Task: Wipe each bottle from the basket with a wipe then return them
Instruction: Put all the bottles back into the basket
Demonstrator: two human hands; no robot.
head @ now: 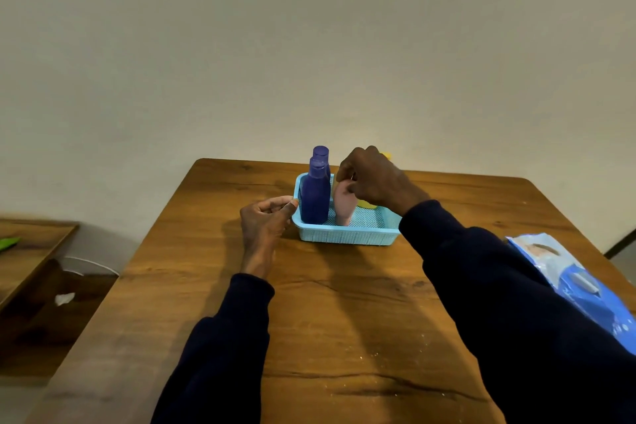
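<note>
A light blue basket (344, 234) stands on the wooden table (344, 303) toward its far side. Two dark blue bottles (315, 196) stand upright in its left part, one behind the other. A pink bottle (344, 205) stands beside them, and my right hand (375, 179) grips its top from above. A yellow bottle (366, 205) is mostly hidden behind that hand. My left hand (266, 217) rests at the basket's left rim, thumb touching the edge, fingers curled.
A blue and white pack of wipes (571, 282) lies at the table's right edge, partly behind my right sleeve. A lower wooden shelf (31, 251) stands to the left. A white scrap (64, 298) lies on the floor there.
</note>
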